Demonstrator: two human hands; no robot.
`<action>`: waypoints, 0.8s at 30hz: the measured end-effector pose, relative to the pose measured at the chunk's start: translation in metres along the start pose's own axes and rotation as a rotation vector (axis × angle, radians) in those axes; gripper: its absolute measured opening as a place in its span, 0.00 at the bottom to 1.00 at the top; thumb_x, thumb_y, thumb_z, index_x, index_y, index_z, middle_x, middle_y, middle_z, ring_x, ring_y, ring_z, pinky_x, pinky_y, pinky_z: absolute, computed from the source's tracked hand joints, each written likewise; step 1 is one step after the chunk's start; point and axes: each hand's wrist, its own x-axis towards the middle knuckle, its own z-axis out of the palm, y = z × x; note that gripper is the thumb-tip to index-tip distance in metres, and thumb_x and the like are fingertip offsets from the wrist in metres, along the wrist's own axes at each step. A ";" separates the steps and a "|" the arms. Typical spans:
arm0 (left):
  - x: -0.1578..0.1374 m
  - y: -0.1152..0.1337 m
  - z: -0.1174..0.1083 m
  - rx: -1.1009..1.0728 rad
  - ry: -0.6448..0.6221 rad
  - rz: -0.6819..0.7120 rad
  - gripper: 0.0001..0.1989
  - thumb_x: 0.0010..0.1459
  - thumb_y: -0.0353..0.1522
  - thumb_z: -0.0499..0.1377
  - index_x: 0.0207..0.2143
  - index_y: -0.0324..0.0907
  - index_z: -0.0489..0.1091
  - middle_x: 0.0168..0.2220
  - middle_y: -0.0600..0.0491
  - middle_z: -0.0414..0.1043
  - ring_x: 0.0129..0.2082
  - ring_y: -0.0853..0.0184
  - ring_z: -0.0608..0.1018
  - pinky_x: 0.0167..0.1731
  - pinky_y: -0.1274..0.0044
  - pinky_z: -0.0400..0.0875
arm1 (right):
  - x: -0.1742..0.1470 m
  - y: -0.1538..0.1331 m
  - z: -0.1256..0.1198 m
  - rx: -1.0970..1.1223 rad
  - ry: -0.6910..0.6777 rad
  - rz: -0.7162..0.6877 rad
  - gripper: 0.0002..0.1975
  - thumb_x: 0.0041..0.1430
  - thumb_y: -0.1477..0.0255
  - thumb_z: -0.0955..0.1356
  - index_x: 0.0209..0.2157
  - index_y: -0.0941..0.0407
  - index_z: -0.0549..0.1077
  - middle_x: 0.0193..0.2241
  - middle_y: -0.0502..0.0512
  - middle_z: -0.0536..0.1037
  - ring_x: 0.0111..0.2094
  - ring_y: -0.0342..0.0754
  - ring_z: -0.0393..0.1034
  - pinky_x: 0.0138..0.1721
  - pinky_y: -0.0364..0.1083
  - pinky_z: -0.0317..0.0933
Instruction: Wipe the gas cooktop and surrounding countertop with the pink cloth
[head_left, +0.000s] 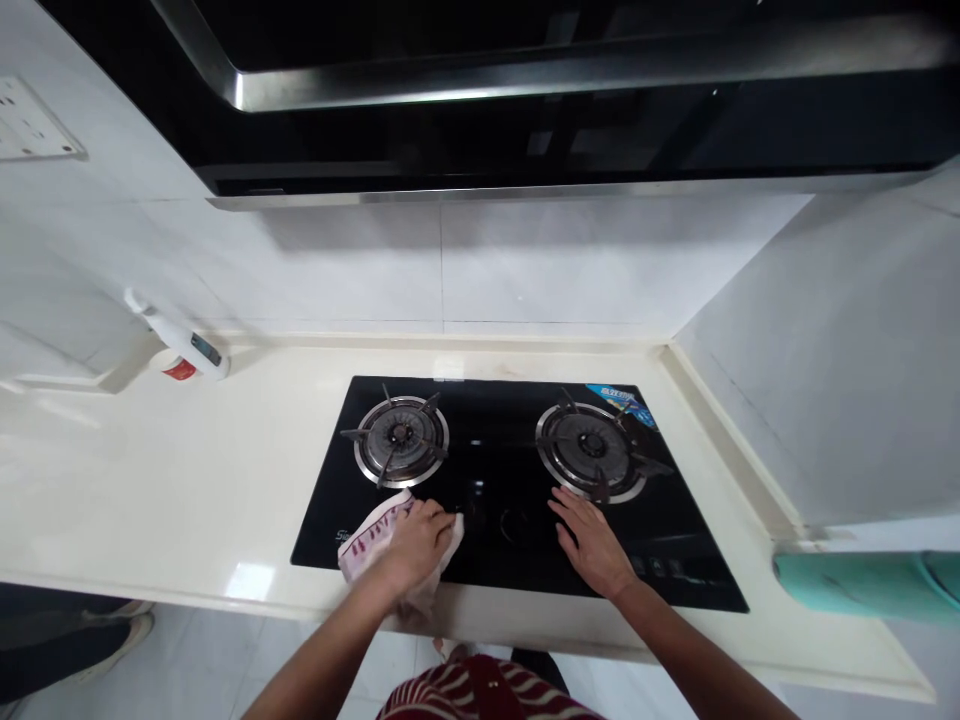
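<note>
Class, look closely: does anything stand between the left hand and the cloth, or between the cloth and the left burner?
Nothing visible separates the left hand from the cloth; it rests on it. Toward the left burner, a support prong juts forward near the cloth's far edge.

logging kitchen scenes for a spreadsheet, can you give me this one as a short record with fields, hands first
left hand: laid on a cloth, fingers curled
right hand: palm down, fingers spread, near the front of the right burner; contact with the glass unclear
cloth: pale with reddish marks, over the cooktop's front left edge
cooktop: black, two burners, set in a pale countertop
left burner: bare, no pan
right burner: bare, no pan
blue sticker: far right corner of cooktop
white bottle: back left of countertop
</note>
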 end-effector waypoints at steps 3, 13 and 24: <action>-0.035 0.003 0.017 -0.044 0.057 -0.020 0.18 0.63 0.32 0.51 0.53 0.51 0.73 0.52 0.50 0.73 0.51 0.60 0.72 0.53 0.65 0.65 | -0.001 -0.001 0.000 -0.011 -0.018 0.019 0.19 0.68 0.71 0.60 0.58 0.55 0.69 0.63 0.59 0.68 0.66 0.53 0.58 0.64 0.59 0.56; -0.094 -0.020 0.048 0.093 0.381 -0.150 0.16 0.57 0.37 0.59 0.49 0.51 0.75 0.49 0.47 0.74 0.49 0.53 0.75 0.50 0.59 0.70 | 0.000 -0.002 0.001 -0.020 -0.004 0.010 0.20 0.67 0.71 0.60 0.58 0.54 0.70 0.63 0.59 0.68 0.65 0.54 0.58 0.64 0.60 0.56; -0.027 -0.022 0.042 0.113 0.355 -0.062 0.24 0.62 0.30 0.53 0.60 0.51 0.68 0.61 0.45 0.67 0.61 0.53 0.67 0.61 0.55 0.61 | 0.004 -0.008 0.001 -0.039 0.018 0.027 0.21 0.66 0.73 0.60 0.58 0.53 0.70 0.63 0.57 0.68 0.65 0.53 0.59 0.64 0.59 0.56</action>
